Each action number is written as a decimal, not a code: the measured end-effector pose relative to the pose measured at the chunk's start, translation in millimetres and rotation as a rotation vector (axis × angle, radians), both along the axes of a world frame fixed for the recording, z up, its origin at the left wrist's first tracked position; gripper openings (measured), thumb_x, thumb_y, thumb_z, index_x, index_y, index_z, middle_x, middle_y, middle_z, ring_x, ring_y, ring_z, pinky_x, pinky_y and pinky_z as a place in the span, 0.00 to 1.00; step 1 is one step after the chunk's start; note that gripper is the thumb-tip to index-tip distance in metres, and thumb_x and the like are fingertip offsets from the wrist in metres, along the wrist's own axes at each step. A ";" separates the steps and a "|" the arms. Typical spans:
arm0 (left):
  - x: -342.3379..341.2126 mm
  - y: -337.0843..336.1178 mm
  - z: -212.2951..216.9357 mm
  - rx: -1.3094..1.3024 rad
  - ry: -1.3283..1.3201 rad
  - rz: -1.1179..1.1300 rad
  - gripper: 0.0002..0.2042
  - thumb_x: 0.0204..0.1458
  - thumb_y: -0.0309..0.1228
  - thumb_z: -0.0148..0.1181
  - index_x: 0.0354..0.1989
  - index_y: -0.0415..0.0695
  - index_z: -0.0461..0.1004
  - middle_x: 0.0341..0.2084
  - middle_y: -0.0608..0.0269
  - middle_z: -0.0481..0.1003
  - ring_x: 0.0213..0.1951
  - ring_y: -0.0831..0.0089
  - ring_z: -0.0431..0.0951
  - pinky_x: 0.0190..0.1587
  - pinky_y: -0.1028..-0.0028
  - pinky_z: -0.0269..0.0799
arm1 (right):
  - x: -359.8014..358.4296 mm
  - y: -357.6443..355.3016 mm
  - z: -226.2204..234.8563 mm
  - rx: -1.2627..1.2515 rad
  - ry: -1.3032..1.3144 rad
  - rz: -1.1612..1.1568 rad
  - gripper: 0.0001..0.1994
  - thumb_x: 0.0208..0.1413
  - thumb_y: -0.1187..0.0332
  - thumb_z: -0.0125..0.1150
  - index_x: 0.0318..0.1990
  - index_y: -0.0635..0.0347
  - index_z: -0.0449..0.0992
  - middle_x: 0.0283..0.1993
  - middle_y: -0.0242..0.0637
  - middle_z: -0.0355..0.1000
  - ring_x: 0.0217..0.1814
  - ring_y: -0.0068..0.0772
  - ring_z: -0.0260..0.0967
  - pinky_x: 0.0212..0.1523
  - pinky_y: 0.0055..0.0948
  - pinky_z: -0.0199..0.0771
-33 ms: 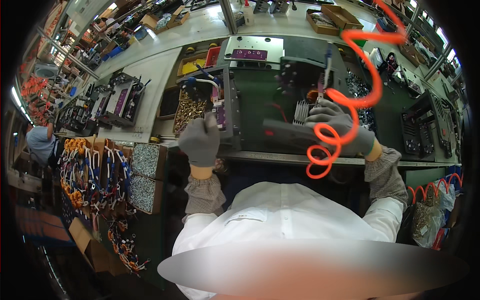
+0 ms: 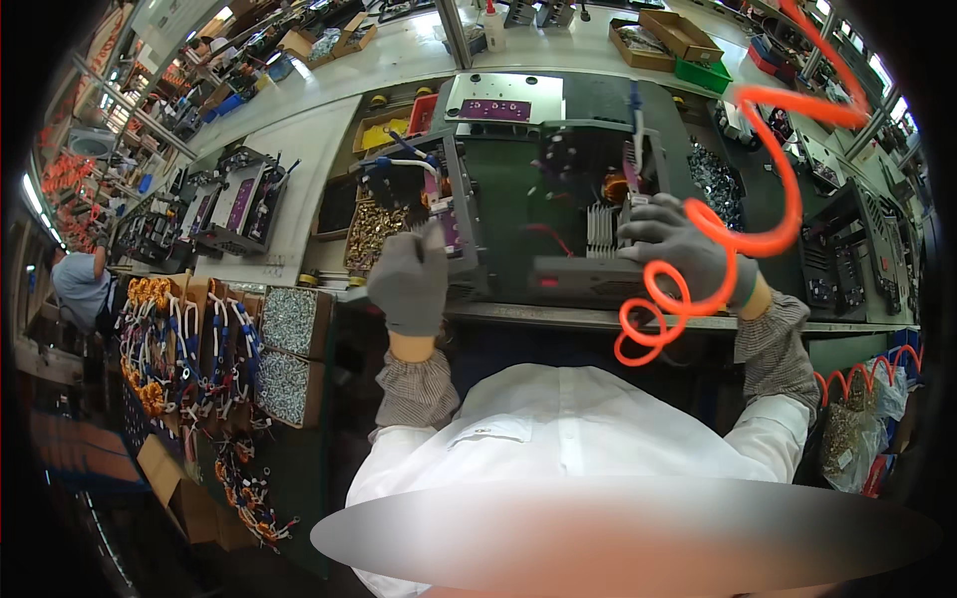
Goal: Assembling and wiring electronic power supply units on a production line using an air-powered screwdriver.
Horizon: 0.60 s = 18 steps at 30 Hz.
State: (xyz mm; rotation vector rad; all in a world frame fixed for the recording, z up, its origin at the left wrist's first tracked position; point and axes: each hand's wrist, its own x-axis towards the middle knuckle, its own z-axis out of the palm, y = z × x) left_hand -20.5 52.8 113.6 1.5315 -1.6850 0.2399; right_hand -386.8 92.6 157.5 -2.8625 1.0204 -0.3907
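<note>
Now, grey-gloved left hand (image 2: 410, 284): curled, blurred, hold unclear.
Grey-gloved right hand (image 2: 690, 251): half-curled grip at black metal chassis (image 2: 588, 274), hold unclear.
Orange coiled hose (image 2: 768, 242): shifted right.

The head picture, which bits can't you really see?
In the head view:
Left hand: blurred, so whether it pinches anything is unclear.
Right hand: partly covered by the orange coiled hose; its grip is unclear.
That hose's upper end: cut off by the top edge.
Brass-coloured fasteners: too small to tell exact shapes.
</note>
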 end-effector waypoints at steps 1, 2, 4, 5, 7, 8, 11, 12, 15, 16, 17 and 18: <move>-20.4 9.6 10.7 0.092 0.130 -0.130 0.13 0.52 0.40 0.61 0.27 0.42 0.75 0.23 0.57 0.73 0.26 0.57 0.76 0.34 0.62 0.71 | -23.6 -0.9 6.5 -0.162 0.028 -0.033 0.16 0.47 0.62 0.63 0.46 0.48 0.77 0.54 0.34 0.69 0.64 0.41 0.60 0.67 0.46 0.53; -31.9 21.3 20.3 0.185 0.256 -0.227 0.14 0.51 0.42 0.63 0.31 0.42 0.76 0.28 0.56 0.75 0.30 0.60 0.78 0.37 0.64 0.72 | -29.0 -7.3 20.5 -0.310 0.059 -0.137 0.14 0.46 0.66 0.62 0.43 0.51 0.77 0.48 0.36 0.69 0.57 0.46 0.64 0.60 0.49 0.62; -50.2 32.2 43.1 0.416 0.448 -0.548 0.14 0.54 0.41 0.61 0.38 0.42 0.75 0.35 0.57 0.74 0.35 0.65 0.77 0.40 0.67 0.72 | -106.8 -15.7 -19.6 -0.652 0.100 -0.772 0.12 0.45 0.72 0.59 0.40 0.54 0.77 0.43 0.38 0.69 0.48 0.47 0.68 0.50 0.45 0.71; -58.6 36.8 49.8 0.637 0.641 -0.844 0.15 0.56 0.40 0.58 0.44 0.42 0.75 0.42 0.58 0.74 0.40 0.70 0.77 0.44 0.70 0.72 | -147.0 -10.6 -30.2 -0.777 0.138 -0.870 0.14 0.47 0.76 0.55 0.42 0.55 0.77 0.47 0.39 0.71 0.47 0.43 0.71 0.46 0.36 0.74; -80.0 14.5 40.2 0.769 0.930 -1.034 0.20 0.57 0.43 0.56 0.50 0.41 0.71 0.46 0.58 0.73 0.45 0.68 0.75 0.48 0.70 0.70 | -132.9 7.9 -33.7 -0.345 -0.205 -0.946 0.17 0.47 0.78 0.54 0.45 0.55 0.77 0.51 0.40 0.71 0.49 0.44 0.71 0.47 0.35 0.74; -90.6 5.7 33.2 0.911 1.212 -1.229 0.24 0.57 0.45 0.55 0.56 0.40 0.67 0.50 0.58 0.72 0.50 0.67 0.72 0.51 0.71 0.68 | -124.1 16.5 -41.4 -0.168 -0.164 -0.923 0.18 0.47 0.78 0.53 0.46 0.54 0.77 0.53 0.41 0.71 0.52 0.45 0.70 0.50 0.38 0.72; -125.2 -1.2 7.5 0.901 1.607 -1.364 0.21 0.58 0.41 0.54 0.54 0.39 0.69 0.48 0.58 0.73 0.51 0.67 0.72 0.53 0.71 0.68 | -73.1 34.7 -57.8 0.098 0.087 -0.713 0.21 0.44 0.77 0.56 0.50 0.53 0.75 0.55 0.41 0.70 0.59 0.48 0.64 0.61 0.45 0.62; -131.6 3.8 8.2 0.828 1.265 -1.204 0.18 0.57 0.35 0.55 0.53 0.39 0.70 0.49 0.58 0.73 0.52 0.66 0.72 0.54 0.69 0.69 | -59.8 40.6 -62.7 0.118 0.116 -0.692 0.24 0.42 0.77 0.58 0.52 0.53 0.74 0.55 0.41 0.69 0.61 0.48 0.63 0.63 0.45 0.59; -130.2 27.8 0.8 0.419 0.720 -1.066 0.15 0.56 0.34 0.56 0.49 0.39 0.72 0.51 0.56 0.70 0.49 0.66 0.74 0.54 0.70 0.68 | -62.5 51.1 -102.2 0.101 0.248 -0.694 0.31 0.38 0.77 0.60 0.56 0.52 0.69 0.57 0.43 0.66 0.63 0.51 0.59 0.65 0.48 0.54; -122.6 29.5 -11.0 0.159 0.506 -0.991 0.17 0.53 0.35 0.61 0.47 0.37 0.72 0.50 0.53 0.70 0.48 0.60 0.74 0.52 0.67 0.69 | -63.8 52.4 -105.1 0.041 0.258 -0.687 0.30 0.38 0.78 0.59 0.56 0.53 0.69 0.56 0.44 0.67 0.61 0.52 0.60 0.64 0.48 0.55; -108.6 32.6 -14.2 0.160 0.511 -0.974 0.17 0.53 0.35 0.61 0.47 0.37 0.72 0.50 0.53 0.70 0.48 0.60 0.74 0.52 0.67 0.69 | -66.3 53.3 -107.1 -0.020 0.267 -0.676 0.29 0.38 0.78 0.59 0.55 0.54 0.69 0.55 0.44 0.67 0.60 0.54 0.61 0.63 0.48 0.56; -88.7 35.6 -15.5 -0.060 0.368 -0.916 0.17 0.54 0.36 0.59 0.47 0.37 0.72 0.50 0.52 0.70 0.48 0.58 0.73 0.51 0.65 0.69 | -72.9 55.1 -110.9 -0.017 0.262 -0.716 0.29 0.38 0.78 0.59 0.54 0.55 0.70 0.53 0.44 0.67 0.58 0.55 0.61 0.61 0.50 0.57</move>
